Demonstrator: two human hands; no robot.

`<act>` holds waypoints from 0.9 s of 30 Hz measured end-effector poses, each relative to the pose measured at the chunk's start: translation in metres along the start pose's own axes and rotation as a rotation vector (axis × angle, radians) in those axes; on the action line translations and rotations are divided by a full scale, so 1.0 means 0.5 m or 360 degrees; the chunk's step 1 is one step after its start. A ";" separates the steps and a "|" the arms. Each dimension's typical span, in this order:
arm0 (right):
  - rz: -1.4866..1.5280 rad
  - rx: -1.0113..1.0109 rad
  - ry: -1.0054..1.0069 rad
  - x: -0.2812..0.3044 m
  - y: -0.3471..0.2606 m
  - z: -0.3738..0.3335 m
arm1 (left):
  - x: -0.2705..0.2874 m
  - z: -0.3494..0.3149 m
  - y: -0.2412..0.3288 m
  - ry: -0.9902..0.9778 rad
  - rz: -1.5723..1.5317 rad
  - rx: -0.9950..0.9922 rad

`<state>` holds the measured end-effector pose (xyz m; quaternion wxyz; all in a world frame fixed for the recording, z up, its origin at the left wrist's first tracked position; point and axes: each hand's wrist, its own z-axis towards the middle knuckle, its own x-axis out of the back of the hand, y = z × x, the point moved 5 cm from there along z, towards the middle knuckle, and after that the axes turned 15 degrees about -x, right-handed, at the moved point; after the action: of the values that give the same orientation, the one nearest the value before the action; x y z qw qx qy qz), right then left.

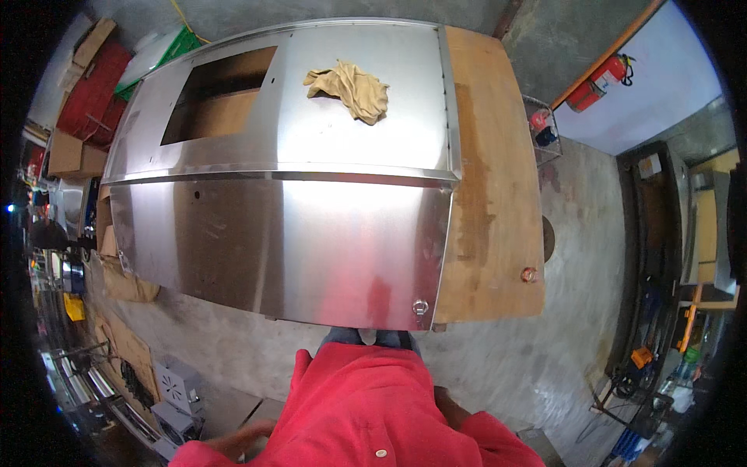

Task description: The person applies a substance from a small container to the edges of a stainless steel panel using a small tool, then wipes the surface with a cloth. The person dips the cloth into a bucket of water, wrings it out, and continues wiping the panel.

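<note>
Both my hands are down at my sides, off the work table. Part of my left hand or wrist (247, 437) shows beside the red shirt, its fingers hidden. On the other side a small part of my right hand or forearm (450, 406) shows, mostly covered by the shirt and sleeve. In front of me lies a large, shiny sheet-metal panel (342, 226) with a raised seam across it and a rectangular cutout in its far left part. A crumpled tan cloth (352, 89) rests on the far part. A small ring-shaped metal piece (420, 308) sits at the near right corner.
The wooden tabletop (498, 194) extends right of the panel, with a small reddish roll (529, 274) near its corner. A fire extinguisher (597, 84) hangs at the far right. A dark bench (657, 233) stands right, a grey metal box (179, 385) lower left, cardboard boxes (74, 152) left.
</note>
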<state>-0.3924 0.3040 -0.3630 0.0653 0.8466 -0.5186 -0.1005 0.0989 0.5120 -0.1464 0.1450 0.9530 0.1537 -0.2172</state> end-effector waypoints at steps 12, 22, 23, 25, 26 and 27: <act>0.1116 0.0800 0.2301 0.863 0.159 -0.769 | -0.111 -0.174 1.214 0.1612 0.1905 -0.2667; 0.0858 0.1256 0.3110 1.113 -0.002 -0.923 | -0.064 -0.045 1.384 0.2307 0.2121 -0.2770; 0.0923 0.1316 0.3073 1.104 -0.002 -0.910 | -0.060 -0.046 1.382 0.2340 0.2199 -0.2787; 0.1051 0.1351 0.2999 1.081 0.020 -0.863 | -0.069 -0.047 1.387 0.2342 0.2264 -0.2843; 0.1115 0.1375 0.2967 1.082 0.030 -0.843 | -0.078 -0.046 1.390 0.2320 0.2255 -0.2873; 0.1120 0.1393 0.2923 1.088 0.026 -0.856 | -0.083 -0.045 1.384 0.2291 0.2257 -0.2883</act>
<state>-0.0613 -0.1839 -0.0002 0.1463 0.3515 -0.4766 0.7924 0.3178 -0.1202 0.0372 0.6836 0.2989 -0.2371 0.6222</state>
